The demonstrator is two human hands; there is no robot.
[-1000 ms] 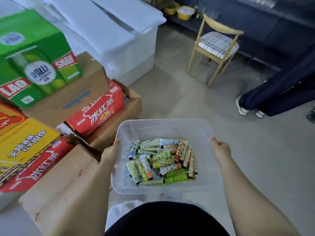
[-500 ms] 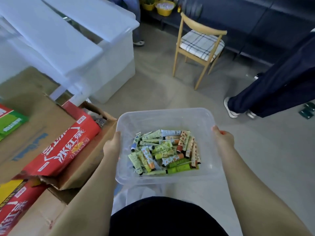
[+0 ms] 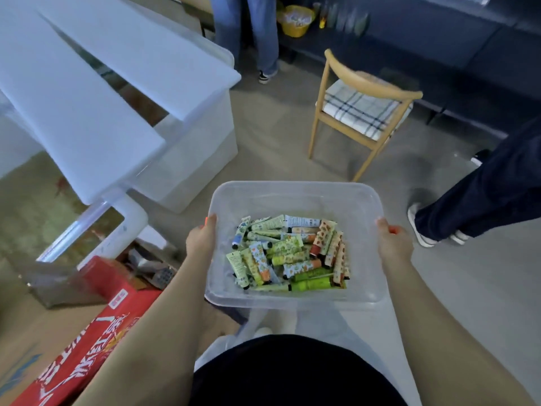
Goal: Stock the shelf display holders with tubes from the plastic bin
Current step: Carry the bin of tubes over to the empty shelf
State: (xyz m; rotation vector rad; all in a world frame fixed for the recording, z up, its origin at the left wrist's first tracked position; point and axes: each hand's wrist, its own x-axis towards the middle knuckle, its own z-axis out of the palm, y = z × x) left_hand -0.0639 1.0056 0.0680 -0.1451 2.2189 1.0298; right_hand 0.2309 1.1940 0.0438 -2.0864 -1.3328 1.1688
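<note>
Head view: looking down past a black top point(image 3: 292, 370) at two bare forearms stretched forward over a grey floor point(image 3: 468, 288).
Clear rectangular plastic bin point(image 3: 292, 186): carried level in front of the body, off the floor, clamped between the two grips at its side rims.
Small printed squeeze tubes point(image 3: 289, 253): heaped loose inside the bin, piled toward the near wall, lying flat and crossed over one another; mostly green, cream and orange-patterned, with one white tube at the far edge of the heap.
Left grip point(image 3: 202, 244): closed on the bin's left rim, with the thumb hooked over the edge to the inside and the other fingers hidden beneath the wall.
Right grip point(image 3: 393, 244): closed on the bin's right rim, with the thumb laid along the top edge; one orange-painted nail showing, other fingers hidden outside the wall.
Pale wooden chair with a checked cushion point(image 3: 360, 106): standing on the floor beyond the bin, well apart from it.
Large white plastic storage tub point(image 3: 199, 148): on the floor, far left of the bin, with flat white lid panels point(image 3: 73, 112) lying tilted across its top.
Red printed carton point(image 3: 87, 356): lower left, just beside the left forearm.
Person in dark navy trousers point(image 3: 491, 194): at the right edge, near the bin.
Person in blue jeans point(image 3: 248, 33): at the top, beside a yellow bowl point(image 3: 295, 22).
</note>
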